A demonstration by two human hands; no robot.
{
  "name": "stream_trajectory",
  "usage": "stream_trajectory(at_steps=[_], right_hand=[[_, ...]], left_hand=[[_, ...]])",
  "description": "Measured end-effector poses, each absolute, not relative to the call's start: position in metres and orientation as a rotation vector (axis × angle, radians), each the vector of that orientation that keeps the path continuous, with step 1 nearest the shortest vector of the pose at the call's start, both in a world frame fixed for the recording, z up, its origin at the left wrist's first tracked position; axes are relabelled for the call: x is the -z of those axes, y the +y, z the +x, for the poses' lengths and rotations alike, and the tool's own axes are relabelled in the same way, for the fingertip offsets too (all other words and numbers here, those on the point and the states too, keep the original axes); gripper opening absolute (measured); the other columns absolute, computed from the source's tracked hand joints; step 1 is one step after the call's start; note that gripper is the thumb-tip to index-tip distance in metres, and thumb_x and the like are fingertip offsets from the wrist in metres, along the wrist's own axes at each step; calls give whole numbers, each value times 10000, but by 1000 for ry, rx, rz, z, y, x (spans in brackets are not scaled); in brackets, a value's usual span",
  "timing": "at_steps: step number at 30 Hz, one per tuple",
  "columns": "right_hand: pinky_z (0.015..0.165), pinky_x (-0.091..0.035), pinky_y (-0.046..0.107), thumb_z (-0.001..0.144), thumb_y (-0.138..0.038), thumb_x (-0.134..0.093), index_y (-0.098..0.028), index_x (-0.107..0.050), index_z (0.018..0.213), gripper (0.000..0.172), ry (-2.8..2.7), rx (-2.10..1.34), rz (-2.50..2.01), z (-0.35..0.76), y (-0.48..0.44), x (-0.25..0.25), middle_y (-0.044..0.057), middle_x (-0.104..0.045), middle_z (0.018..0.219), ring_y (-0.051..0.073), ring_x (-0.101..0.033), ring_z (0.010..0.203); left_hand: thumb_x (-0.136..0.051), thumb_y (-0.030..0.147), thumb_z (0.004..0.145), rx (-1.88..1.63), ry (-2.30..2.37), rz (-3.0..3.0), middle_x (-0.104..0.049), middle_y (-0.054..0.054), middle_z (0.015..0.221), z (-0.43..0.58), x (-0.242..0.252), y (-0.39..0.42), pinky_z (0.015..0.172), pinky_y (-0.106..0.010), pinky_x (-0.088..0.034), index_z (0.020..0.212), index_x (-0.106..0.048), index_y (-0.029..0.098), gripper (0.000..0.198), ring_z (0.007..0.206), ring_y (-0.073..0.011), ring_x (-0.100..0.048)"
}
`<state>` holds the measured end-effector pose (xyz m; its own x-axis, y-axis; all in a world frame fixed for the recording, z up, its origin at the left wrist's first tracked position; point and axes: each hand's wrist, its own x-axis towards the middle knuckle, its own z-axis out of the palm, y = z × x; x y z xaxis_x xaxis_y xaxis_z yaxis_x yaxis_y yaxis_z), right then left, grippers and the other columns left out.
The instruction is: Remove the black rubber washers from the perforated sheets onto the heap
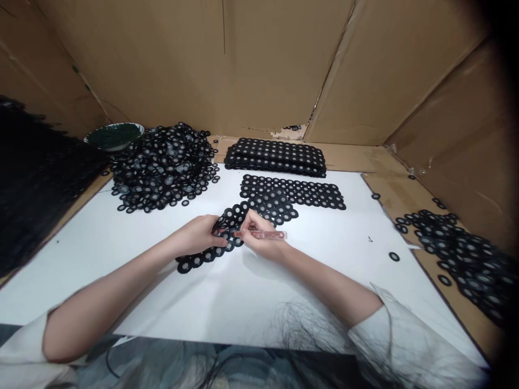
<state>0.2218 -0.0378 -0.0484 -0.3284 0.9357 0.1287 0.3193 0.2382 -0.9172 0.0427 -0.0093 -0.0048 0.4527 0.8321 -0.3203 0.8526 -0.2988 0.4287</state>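
Observation:
A strip of joined black rings with pale centres [197,260] lies slanted on the white board, its far end folded up. My left hand [201,236] grips the strip near its middle, thumb on top. In my right hand [259,236] is a slim reddish tool with printed letters [270,235], its tip at the strip beside my left fingers. Just beyond my right hand, one end of a flat panel of the same rings [308,193] overlaps another ring piece [279,208].
A big heap of loose rings [166,165] stands at the back left beside a round bowl [114,136]. Stacked ring panels [275,156] lie at the back. More rings [466,254] are at the right edge. Cardboard walls [259,65] enclose the white board [324,302].

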Motion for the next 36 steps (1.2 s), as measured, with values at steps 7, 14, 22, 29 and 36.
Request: stream_trajectory(at_steps=[7,14,22,29,36], right_hand=[[502,-330,218,753,-216,-413,-208,-370,734,47,-1862,-1099,-1080,222,-41,44,-33,-476,639,84,-421,524],[501,-307,220,758,-196,-392,-208,-359,741,39,-1948,-1041,-1060,217,-41,41,-41,-420,605,90,-391,524],[522,-309,230,767,-184,-351,-210,-353,752,31,-1928,-948,-1077,204,-39,41,-33,-422,638,97,-404,546],[529,-346,232,764,-234,-405,-204,-379,694,80,-1839,-994,-1135,208,-33,42,-31,-446,617,104,-446,565],[721,-413,279,745,-152,-421,-192,-382,553,201,-1816,-1048,-1023,217,-23,53,10,-515,781,128,-512,774]], left_hand=[[-496,376,648,-2,1509,2226,-601,-18,690,42,2,-11,551,-259,-338,678,-482,205,174,674,-209,-552],[-466,370,666,-40,1554,2217,-564,-6,564,45,2,-18,521,-262,-305,573,-457,203,191,587,-204,-534],[-448,330,673,-160,1399,1925,-571,12,621,41,-1,-22,529,-247,-356,692,-510,194,151,588,-161,-525],[-504,379,645,-134,1314,1986,-568,5,718,30,4,-9,560,-243,-385,810,-521,195,247,651,-161,-515],[-531,311,613,-146,1297,1915,-587,-5,766,28,1,-6,562,-248,-397,864,-514,188,279,671,-165,-528]])
